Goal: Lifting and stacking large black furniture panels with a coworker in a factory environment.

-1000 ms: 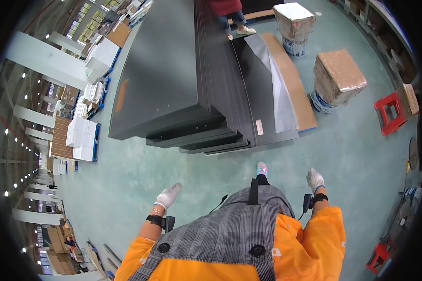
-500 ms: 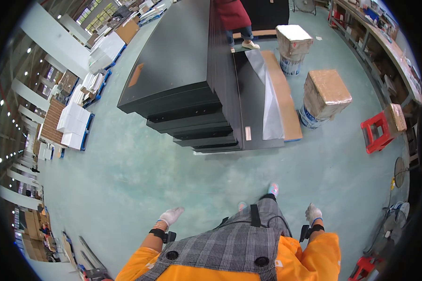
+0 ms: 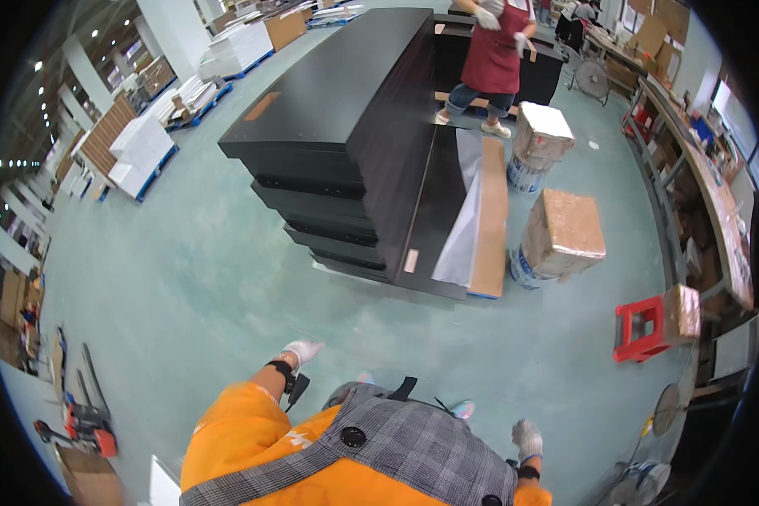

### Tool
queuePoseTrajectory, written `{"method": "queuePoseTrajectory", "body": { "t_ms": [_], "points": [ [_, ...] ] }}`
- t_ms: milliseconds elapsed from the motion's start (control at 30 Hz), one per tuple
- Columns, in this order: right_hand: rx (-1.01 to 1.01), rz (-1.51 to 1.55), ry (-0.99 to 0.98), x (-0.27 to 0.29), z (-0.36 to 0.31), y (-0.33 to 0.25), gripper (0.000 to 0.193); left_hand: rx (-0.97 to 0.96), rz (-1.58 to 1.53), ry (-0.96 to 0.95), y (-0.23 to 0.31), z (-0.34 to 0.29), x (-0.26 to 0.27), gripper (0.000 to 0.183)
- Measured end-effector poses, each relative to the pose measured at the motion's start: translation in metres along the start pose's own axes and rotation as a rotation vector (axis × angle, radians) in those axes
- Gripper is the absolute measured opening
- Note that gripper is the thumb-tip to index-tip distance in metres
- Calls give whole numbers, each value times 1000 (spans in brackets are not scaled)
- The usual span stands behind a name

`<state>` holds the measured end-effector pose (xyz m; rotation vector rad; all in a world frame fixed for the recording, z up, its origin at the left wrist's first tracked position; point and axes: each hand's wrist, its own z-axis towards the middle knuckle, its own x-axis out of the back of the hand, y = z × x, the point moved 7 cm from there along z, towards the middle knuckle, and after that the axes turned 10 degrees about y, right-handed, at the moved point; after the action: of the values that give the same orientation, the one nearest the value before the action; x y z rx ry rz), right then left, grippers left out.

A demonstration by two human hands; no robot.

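Note:
My left hand, in a white knit glove, hangs low over the green floor with its fingers stretched out and nothing in them. To the right, my right hand, gloved alike, hangs beside my body, its fingers loosely bent and nothing visible in it. Both hands are apart from everything around. Ahead of me rises a tall stack of black panels, the nearest thing to my left hand. Along its right side a low black panel lies with white sheeting and brown cardboard.
A co-worker in a red apron stands behind the stack. Two box-topped buckets stand right of it. Farther right are a red stool and a long workbench. A pallet jack stands at lower left.
My view has tilted, bringing more of the co-worker into sight. The stool and buckets now appear lower in the picture. Both gloved hands still hang free.

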<state>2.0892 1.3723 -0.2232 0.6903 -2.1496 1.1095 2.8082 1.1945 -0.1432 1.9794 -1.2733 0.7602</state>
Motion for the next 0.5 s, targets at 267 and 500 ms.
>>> {"method": "queuePoseTrajectory", "body": {
  "t_ms": [267, 500],
  "points": [
    [-1144, 1048, 532, 113, -172, 262, 36, -326, 148, -119, 301, -22, -68, 68],
    [-1142, 1045, 602, 102, -207, 288, 44, -561, 244, -133, 477, -38, -103, 62]
  ]
}}
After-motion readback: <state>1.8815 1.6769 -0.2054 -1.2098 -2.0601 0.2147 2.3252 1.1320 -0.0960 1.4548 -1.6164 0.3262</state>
